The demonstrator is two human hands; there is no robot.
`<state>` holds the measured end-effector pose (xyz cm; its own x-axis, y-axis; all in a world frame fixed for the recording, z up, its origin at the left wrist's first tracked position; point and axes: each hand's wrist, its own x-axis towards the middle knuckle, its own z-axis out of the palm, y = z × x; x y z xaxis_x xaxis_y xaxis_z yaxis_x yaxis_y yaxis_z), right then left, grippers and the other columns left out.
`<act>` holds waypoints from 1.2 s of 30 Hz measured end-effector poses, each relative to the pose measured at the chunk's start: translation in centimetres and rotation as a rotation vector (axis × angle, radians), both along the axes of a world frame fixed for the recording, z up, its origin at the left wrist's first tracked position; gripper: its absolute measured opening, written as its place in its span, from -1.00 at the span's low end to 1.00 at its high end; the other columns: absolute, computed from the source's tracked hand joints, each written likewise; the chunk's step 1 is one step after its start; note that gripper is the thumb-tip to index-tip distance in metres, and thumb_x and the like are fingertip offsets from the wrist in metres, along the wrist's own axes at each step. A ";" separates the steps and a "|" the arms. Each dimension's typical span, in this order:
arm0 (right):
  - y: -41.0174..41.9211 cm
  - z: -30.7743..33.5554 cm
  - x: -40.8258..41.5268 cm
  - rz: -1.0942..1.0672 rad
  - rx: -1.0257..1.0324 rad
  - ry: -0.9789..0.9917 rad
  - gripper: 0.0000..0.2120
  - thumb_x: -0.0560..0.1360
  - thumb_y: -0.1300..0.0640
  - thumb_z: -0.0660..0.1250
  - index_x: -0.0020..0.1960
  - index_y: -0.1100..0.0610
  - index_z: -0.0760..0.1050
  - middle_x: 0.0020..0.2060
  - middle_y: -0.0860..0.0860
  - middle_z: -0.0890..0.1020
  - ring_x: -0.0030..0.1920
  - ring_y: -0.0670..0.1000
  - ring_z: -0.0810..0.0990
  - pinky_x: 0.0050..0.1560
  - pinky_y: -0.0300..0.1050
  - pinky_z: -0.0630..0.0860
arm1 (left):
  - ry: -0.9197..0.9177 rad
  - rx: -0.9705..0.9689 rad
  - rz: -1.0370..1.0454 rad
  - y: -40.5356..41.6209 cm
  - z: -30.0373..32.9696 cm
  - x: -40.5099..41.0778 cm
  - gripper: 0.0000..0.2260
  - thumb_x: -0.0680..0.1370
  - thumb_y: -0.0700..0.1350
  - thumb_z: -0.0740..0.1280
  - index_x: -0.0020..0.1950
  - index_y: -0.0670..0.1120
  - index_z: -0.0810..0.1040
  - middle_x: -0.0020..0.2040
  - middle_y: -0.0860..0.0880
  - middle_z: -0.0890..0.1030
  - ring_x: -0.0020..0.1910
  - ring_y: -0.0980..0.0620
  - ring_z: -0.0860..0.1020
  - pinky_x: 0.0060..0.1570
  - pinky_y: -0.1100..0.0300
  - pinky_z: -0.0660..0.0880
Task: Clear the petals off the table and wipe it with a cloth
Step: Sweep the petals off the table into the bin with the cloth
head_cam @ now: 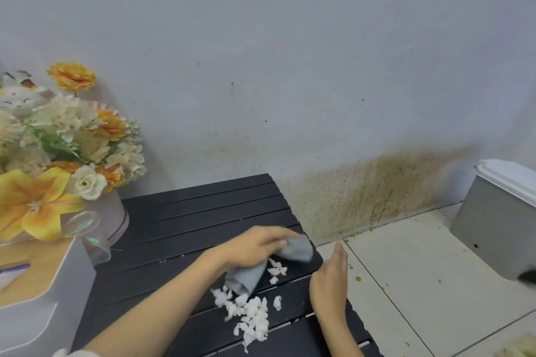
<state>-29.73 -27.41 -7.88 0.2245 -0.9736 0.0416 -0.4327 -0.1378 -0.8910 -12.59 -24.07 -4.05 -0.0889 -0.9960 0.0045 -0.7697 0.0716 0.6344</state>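
Left hand (255, 246): grasping grey cloth (298, 249), centre frame.
Right hand (330, 278): fingers straight, released, at table (188, 211) edge.
Petals (252, 316): heaped lower centre.
Around: flower box (66, 153) left; bin (499, 220) right.

The light around me is soft, even and cool, with no hard shadows and no glare, even on the dark tabletop (203, 211). The whole picture is slightly soft. My left hand (255, 246) is smeared with motion blur, and so is the cloth (298, 249) it grips. The wide lens bends the wall (290, 52) and stretches the flowers (58, 153) and the bin (499, 220) at the edges.
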 end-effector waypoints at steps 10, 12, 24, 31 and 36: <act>-0.3 -0.8 0.7 0.028 -0.050 0.051 -0.48 0.60 0.34 -0.08 0.53 0.12 -0.07 0.53 -0.01 0.03 0.53 -0.05 -0.06 0.43 -0.24 0.05 | -0.179 -0.120 0.538 -3.9 -2.9 4.6 -0.62 0.62 -0.17 0.11 0.43 0.05 0.33 0.42 0.09 0.39 0.39 0.05 0.35 0.28 0.20 0.27; -0.2 -0.8 0.7 0.045 -0.052 0.075 -0.48 0.60 0.34 -0.06 0.53 0.14 -0.06 0.53 0.01 0.04 0.53 -0.03 -0.05 0.42 -0.23 0.08 | -0.170 -0.103 0.392 -3.4 -3.0 2.7 -0.63 0.63 -0.14 0.12 0.43 0.07 0.34 0.44 0.13 0.36 0.42 0.10 0.32 0.35 0.26 0.19; 3.9 -0.1 -2.0 0.197 -0.078 0.338 -0.53 0.62 0.19 -0.02 0.52 0.19 0.02 0.52 0.06 0.11 0.53 0.04 0.00 0.52 -0.08 -0.08 | 0.002 -0.137 0.789 10.8 1.4 6.6 -0.66 0.61 -0.18 0.15 0.38 -0.01 0.44 0.32 -0.04 0.51 0.32 -0.03 0.44 0.28 0.13 0.32; 4.9 -0.6 -1.5 0.136 -0.219 0.527 -0.52 0.63 0.12 -0.08 0.53 0.15 -0.05 0.54 0.03 0.02 0.54 0.01 -0.09 0.53 -0.10 -0.15 | -0.109 -0.203 1.082 13.2 -3.6 7.3 -0.68 0.60 -0.20 0.10 0.35 -0.13 0.39 0.38 -0.12 0.41 0.28 -0.15 0.41 0.24 0.01 0.35; 4.7 -0.5 -1.7 0.144 -0.204 0.512 -0.50 0.62 0.15 -0.07 0.53 0.14 -0.07 0.54 0.02 0.01 0.54 -0.01 -0.09 0.53 -0.10 -0.17 | -0.242 -0.210 0.677 9.9 -2.5 -0.1 -0.58 0.58 -0.26 0.13 0.39 0.06 0.38 0.45 0.08 0.33 0.34 0.00 0.38 0.30 0.12 0.31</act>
